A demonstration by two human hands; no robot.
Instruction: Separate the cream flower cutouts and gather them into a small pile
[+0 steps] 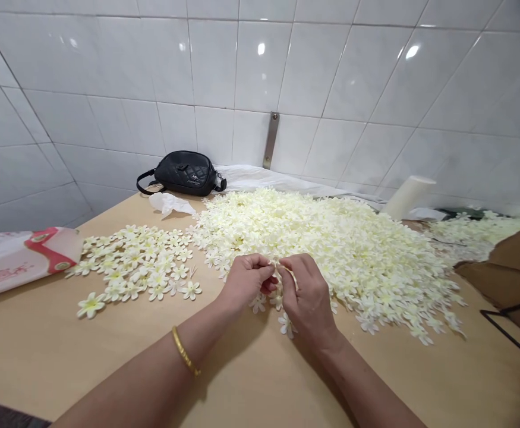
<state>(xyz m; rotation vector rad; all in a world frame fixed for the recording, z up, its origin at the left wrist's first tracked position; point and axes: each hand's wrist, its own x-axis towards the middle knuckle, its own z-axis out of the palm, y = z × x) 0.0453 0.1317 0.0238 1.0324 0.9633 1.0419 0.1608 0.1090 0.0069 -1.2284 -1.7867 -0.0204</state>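
My left hand (pixel 251 279) is closed in a pinch at the front edge of a large heap of pale yellow-white artificial flowers (pixel 331 244). Facing it, my right hand (pixel 306 297) is pinched too, its fingertips almost meeting the left ones. Between the fingertips is a small pale piece that looks like an artificial flower, mostly covered by the fingers and hard to tell from the heap behind. A few loose flowers (pixel 286 325) lie below the hands. To the left, a smaller spread of flowers (pixel 139 261) covers part of the table (pixel 153 351).
A black quilted bag (pixel 186 172) stands at the back, with crumpled white tissue (pixel 170 204) before it. A red-and-white plastic package (pixel 23 258) lies left. A white roll (pixel 406 199) leans behind the heap; brown cardboard (pixel 513 267) is at right. The tiled wall (pixel 210 65) closes off the back.
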